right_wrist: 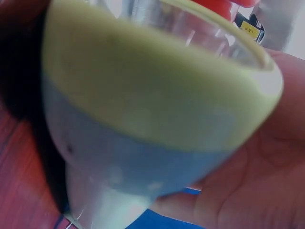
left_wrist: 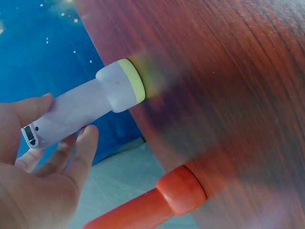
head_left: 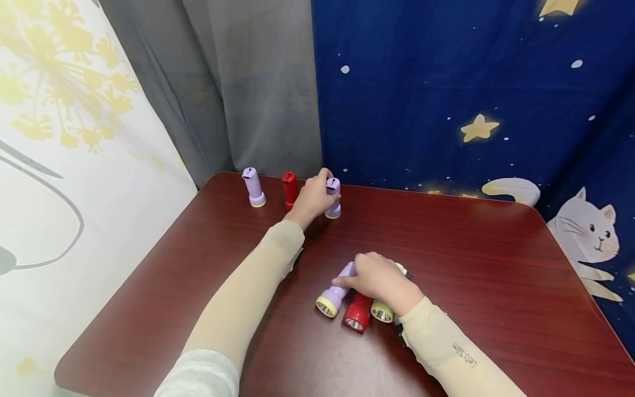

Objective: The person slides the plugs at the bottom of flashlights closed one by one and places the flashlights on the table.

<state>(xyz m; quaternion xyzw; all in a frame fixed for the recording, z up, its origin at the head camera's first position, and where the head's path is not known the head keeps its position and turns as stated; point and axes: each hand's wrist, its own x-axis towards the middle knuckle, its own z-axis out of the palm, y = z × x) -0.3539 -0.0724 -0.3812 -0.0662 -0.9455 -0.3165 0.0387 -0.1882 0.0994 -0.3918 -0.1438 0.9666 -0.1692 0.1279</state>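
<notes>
My left hand [head_left: 313, 197] holds a purple flashlight [head_left: 333, 193] that stands lens down near the table's far edge. In the left wrist view, the thumb lies along one side of this flashlight [left_wrist: 78, 110] and the fingers curl by the other. Closer in, my right hand [head_left: 379, 275] reaches over three flashlights lying side by side and grips the purple one [head_left: 333, 298], thumb across its body. Under that hand lie a red flashlight [head_left: 358, 314] and a yellow-green one [head_left: 383, 312], both partly hidden. A yellow-rimmed flashlight head [right_wrist: 162, 86] fills the right wrist view, blurred.
Left of my left hand, a red flashlight [head_left: 290, 190] and another purple flashlight [head_left: 254, 187] stand lens down in a row. The dark red wooden table [head_left: 471, 248] has rounded corners. Behind it hang a grey curtain [head_left: 268, 82] and a blue star-patterned curtain [head_left: 397, 110].
</notes>
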